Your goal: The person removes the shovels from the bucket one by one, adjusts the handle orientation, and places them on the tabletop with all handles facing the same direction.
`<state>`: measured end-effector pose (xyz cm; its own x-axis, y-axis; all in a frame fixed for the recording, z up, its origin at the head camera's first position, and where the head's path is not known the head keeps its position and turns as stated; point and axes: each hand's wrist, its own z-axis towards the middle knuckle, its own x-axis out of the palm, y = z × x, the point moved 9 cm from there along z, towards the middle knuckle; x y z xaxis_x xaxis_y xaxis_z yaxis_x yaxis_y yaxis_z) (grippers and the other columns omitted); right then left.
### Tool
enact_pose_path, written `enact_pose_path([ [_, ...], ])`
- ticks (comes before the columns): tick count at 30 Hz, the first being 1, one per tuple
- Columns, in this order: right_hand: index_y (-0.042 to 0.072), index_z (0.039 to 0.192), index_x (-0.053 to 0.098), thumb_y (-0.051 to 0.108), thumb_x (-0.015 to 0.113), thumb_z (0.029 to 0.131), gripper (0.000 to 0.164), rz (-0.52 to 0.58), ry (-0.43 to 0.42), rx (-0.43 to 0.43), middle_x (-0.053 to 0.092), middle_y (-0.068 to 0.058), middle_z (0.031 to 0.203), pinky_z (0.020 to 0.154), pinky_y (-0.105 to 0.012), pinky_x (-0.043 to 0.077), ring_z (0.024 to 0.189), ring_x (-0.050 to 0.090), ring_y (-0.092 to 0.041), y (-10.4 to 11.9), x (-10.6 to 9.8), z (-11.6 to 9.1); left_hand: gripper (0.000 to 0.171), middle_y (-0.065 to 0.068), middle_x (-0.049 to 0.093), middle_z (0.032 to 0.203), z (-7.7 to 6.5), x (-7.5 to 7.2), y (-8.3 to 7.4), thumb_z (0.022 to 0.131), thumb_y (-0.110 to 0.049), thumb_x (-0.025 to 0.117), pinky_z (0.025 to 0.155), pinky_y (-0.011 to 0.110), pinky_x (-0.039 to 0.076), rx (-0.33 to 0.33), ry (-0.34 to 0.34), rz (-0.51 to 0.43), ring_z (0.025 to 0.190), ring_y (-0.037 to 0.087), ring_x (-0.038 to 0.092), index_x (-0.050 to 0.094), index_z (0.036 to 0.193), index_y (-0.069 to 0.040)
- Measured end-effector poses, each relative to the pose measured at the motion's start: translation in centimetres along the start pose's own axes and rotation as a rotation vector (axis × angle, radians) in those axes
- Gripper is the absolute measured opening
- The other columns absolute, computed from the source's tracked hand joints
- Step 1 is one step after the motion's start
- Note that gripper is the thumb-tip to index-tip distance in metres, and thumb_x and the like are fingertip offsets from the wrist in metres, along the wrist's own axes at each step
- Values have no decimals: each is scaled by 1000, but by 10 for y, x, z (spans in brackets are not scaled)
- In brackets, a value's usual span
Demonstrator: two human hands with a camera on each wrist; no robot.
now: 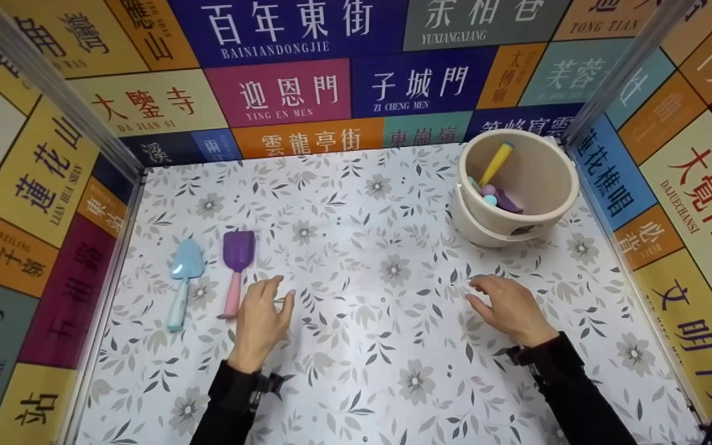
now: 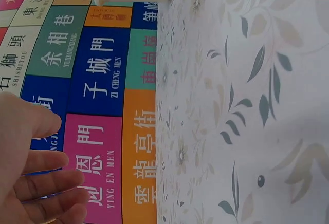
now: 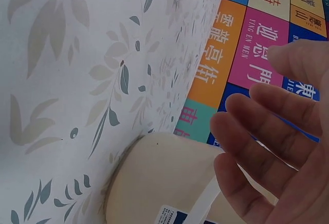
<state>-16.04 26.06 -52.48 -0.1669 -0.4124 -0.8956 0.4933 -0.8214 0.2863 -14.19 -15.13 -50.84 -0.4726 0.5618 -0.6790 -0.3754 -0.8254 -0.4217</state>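
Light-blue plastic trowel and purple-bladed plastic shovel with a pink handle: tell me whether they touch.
Apart. The head view shows a strip of white floral surface between the light-blue trowel and the purple-bladed shovel.

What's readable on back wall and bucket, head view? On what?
"百年東街 BAINIANDONGJIE": upper blue panel
"余相巷 YUXIANGXIANG": grey panel
"迎恩門 YING EN MEN": pink panel
"子城門 ZI CHENG MEN": middle blue panel
"大鑒寺 DA JIAN SI": cream panel
"雲龍亭街": orange panel
"TONG TIAN": cropped tan panel
Bucket label: too small to read.
Other panels: partial, small or blurred.
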Motion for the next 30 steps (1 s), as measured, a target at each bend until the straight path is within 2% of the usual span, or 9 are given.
enact_pose_path([
  [2,0,105,74,12,83,88,23,-3,-13,-2,76,-14,94,67,-44,59,78,72,-29,-1,-3,1,30,21,72,94,-7,1,-6,84,-4,81,75,49,59,32,3,23,84,39,68,72,111,7],
  [6,0,104,75,12,83,89,22,1,-6,14,77,-15,95,68,-45,59,79,73,-29,-4,-7,5,32,19,73,93,-18,4,-15,83,-7,83,83,49,61,86,23,69,84,36,68,73,110,6],
  [8,1,104,75,13,83,89,21,3,8,19,77,-14,94,69,-46,59,80,73,-30,-6,-10,7,32,17,74,93,-23,5,-17,83,-8,84,84,48,61,102,29,82,84,34,69,73,110,5],
  [13,0,104,74,12,82,89,21,-20,16,-4,76,-15,94,69,-48,59,81,72,-32,-6,-24,16,33,16,76,97,-33,7,-16,83,-12,85,76,44,60,112,50,92,86,33,71,74,109,3],
  [16,-2,106,73,11,82,89,23,-44,22,-27,76,-18,95,69,-49,59,81,72,-35,-6,-37,25,33,17,76,99,-36,9,-14,83,-12,85,78,44,61,107,68,88,88,34,72,74,110,4],
  [19,-2,106,72,11,81,89,24,-70,41,-46,76,-19,95,73,-53,60,84,72,-38,-5,-56,40,33,17,76,100,-37,11,-12,83,-12,85,80,45,61,102,83,83,89,35,72,74,111,4],
  [23,-4,106,70,10,81,88,25,-103,47,-79,76,-23,97,76,-58,61,86,72,-43,-2,-91,68,33,16,76,101,-39,16,-10,82,-11,85,81,45,60,104,95,83,90,34,71,74,111,3],
  [27,-4,101,69,10,81,89,22,-131,42,-82,75,-24,91,73,-59,61,79,71,-42,-6,-124,98,33,16,76,100,-39,22,-11,82,-11,85,79,45,59,103,104,82,91,34,71,74,110,2],
  [30,-5,95,67,10,78,91,19,-177,55,-66,71,-23,85,70,-58,58,73,68,-41,-17,-138,120,32,15,76,98,-38,28,-13,83,-11,84,77,45,59,105,116,83,91,33,71,74,111,2],
])
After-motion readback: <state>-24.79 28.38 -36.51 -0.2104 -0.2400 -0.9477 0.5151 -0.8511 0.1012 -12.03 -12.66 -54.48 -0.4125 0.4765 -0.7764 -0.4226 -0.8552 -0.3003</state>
